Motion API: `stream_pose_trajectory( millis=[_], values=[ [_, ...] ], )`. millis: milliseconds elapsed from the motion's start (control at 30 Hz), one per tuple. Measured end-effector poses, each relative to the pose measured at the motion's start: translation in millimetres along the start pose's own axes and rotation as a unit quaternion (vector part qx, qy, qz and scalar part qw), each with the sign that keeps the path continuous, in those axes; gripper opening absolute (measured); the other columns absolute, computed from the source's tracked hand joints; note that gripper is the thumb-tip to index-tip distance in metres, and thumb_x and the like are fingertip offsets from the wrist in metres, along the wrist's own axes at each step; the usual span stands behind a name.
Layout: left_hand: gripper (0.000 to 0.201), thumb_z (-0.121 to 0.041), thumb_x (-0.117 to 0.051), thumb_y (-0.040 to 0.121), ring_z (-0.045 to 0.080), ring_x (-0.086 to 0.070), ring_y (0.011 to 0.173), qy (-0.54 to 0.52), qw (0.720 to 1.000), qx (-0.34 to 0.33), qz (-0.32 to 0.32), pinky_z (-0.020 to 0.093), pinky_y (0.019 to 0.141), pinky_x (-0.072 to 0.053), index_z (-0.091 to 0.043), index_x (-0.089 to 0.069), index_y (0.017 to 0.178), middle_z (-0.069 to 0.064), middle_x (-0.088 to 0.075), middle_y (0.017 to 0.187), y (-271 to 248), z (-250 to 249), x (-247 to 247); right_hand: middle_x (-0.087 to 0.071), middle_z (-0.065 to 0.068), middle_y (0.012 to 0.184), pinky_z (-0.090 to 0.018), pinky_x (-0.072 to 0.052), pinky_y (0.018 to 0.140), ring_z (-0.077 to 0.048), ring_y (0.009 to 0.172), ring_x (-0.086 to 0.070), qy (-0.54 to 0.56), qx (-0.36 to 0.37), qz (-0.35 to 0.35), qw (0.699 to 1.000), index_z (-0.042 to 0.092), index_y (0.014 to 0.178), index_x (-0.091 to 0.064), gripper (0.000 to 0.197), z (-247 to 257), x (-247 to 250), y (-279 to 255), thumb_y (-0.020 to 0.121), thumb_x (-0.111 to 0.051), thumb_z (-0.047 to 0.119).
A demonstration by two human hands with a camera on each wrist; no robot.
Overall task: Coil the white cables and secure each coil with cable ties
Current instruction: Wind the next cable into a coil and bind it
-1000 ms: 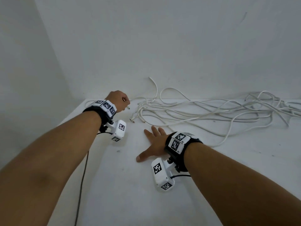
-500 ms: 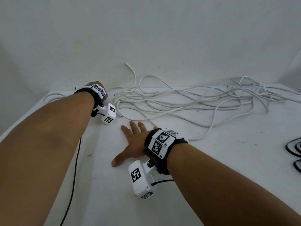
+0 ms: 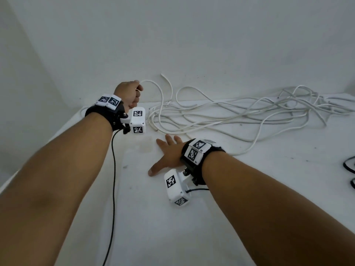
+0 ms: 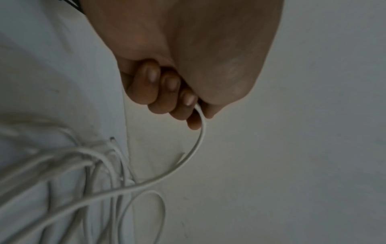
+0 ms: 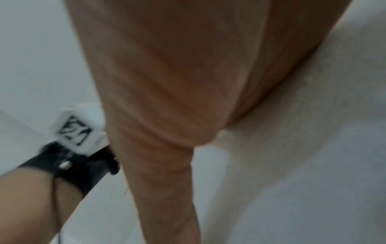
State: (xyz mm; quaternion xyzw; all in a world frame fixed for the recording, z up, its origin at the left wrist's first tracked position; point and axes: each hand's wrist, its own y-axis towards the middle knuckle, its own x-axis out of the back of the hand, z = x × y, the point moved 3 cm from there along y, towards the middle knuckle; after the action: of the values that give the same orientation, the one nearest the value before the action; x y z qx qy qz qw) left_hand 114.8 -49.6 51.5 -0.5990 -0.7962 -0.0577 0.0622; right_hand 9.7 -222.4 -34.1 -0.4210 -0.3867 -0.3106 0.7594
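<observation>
White cable [image 3: 153,82] raised in left hand [image 3: 129,93]; right hand [image 3: 169,152] flat on table [image 3: 269,179].

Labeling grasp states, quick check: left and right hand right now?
Left hand: closed, gripping a white cable.
Right hand: open, flat on the white table, holding nothing.
</observation>
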Motion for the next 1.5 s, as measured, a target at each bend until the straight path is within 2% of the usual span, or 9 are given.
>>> stream_pose_trajectory(
  millis=[267,400,500,633,767,933,1100,1267,1500],
  values=[
    [0.031,-0.021,-0.037,0.102,0.010,-0.018,0.043,-0.083,0.987,-0.086,0.107,0.023,0.044,-0.012,-0.013,-0.050,0.075,-0.006,-0.028,0.050,-104,-16,-7,-0.037,-0.006,0.156,-0.037,-0.028,0.111,-0.025,0.145,-0.030,0.115,0.060,-0.055,0.990,0.021,0.145,-0.049,0.059,1,20,-41,0.095,-0.053,0.052],
    [0.033,-0.020,-0.035,0.104,0.010,-0.017,0.044,-0.047,0.977,-0.099,0.182,0.022,0.044,-0.012,-0.013,-0.050,0.076,-0.007,-0.025,0.050,-149,-23,-16,-0.064,0.003,0.102,-0.016,-0.046,0.078,-0.016,0.094,-0.059,0.369,0.104,-0.397,0.834,0.017,0.102,-0.062,0.014,-30,45,-63,0.091,-0.066,0.024],
    [0.034,-0.021,-0.035,0.104,0.008,-0.016,0.043,-0.052,0.968,-0.097,0.227,0.020,0.043,-0.012,-0.013,-0.049,0.075,-0.008,-0.023,0.050,-170,-26,-28,-0.050,0.001,0.124,-0.005,-0.039,0.078,-0.009,0.102,-0.052,0.383,0.190,-0.477,0.768,0.027,0.115,-0.049,0.024,-39,58,-82,0.096,-0.058,0.017],
    [0.035,-0.023,-0.035,0.104,0.006,-0.016,0.040,-0.109,0.958,-0.066,0.259,0.015,0.038,-0.015,-0.013,-0.050,0.074,-0.010,-0.022,0.047,-185,-27,-47,-0.063,0.006,0.120,-0.019,-0.040,0.096,-0.008,0.112,-0.055,0.364,0.270,-0.405,0.794,0.024,0.118,-0.061,0.022,-38,68,-94,0.102,-0.046,0.023],
    [0.037,-0.027,-0.033,0.101,0.007,-0.011,0.044,-0.221,0.923,-0.003,0.316,0.017,0.036,-0.013,-0.013,-0.053,0.073,-0.010,-0.024,0.047,-198,-26,-62,-0.061,0.002,0.065,-0.030,-0.045,0.072,-0.015,0.064,-0.056,0.415,0.276,-0.380,0.779,0.015,0.086,-0.064,0.021,-48,77,-100,0.102,-0.052,0.022],
    [0.026,-0.015,-0.042,0.095,0.006,-0.042,0.052,-0.322,0.864,-0.066,0.381,0.018,0.050,-0.039,-0.006,-0.067,0.097,-0.005,-0.048,0.061,-222,-35,-80,-0.042,0.005,0.051,-0.027,-0.031,0.047,-0.014,0.046,-0.032,0.484,0.238,-0.347,0.767,0.007,0.078,-0.063,0.039,-55,78,-106,0.095,-0.060,0.042],
    [0.022,0.004,-0.044,0.097,0.014,-0.067,0.073,-0.378,0.885,-0.118,0.245,0.025,0.072,-0.057,0.003,-0.061,0.110,0.008,-0.072,0.086,-213,-37,-88,-0.048,0.007,0.046,-0.025,-0.031,0.044,-0.013,0.039,-0.034,0.378,0.171,-0.336,0.846,0.023,0.052,-0.058,0.053,-48,67,-108,0.101,-0.049,0.040],
    [0.018,0.009,-0.050,0.094,0.021,-0.070,0.080,-0.336,0.923,-0.177,0.066,0.030,0.077,-0.058,0.004,-0.062,0.105,0.011,-0.073,0.086,-191,-10,-81,-0.053,0.004,0.062,-0.016,-0.035,0.046,0.000,0.039,-0.044,0.172,0.136,-0.264,0.939,0.014,0.088,-0.072,0.031,-45,52,-108,0.099,-0.053,0.037],
    [0.017,0.003,-0.051,0.093,0.004,-0.071,0.077,0.016,0.967,-0.255,-0.006,0.018,0.073,-0.053,-0.003,-0.066,0.100,0.006,-0.073,0.088,-166,28,-60,-0.060,0.008,0.069,-0.029,-0.046,0.062,-0.011,0.066,-0.057,0.058,0.139,-0.289,0.945,0.024,0.088,-0.071,0.015,-50,44,-108,0.094,-0.060,0.033]
  ],
)
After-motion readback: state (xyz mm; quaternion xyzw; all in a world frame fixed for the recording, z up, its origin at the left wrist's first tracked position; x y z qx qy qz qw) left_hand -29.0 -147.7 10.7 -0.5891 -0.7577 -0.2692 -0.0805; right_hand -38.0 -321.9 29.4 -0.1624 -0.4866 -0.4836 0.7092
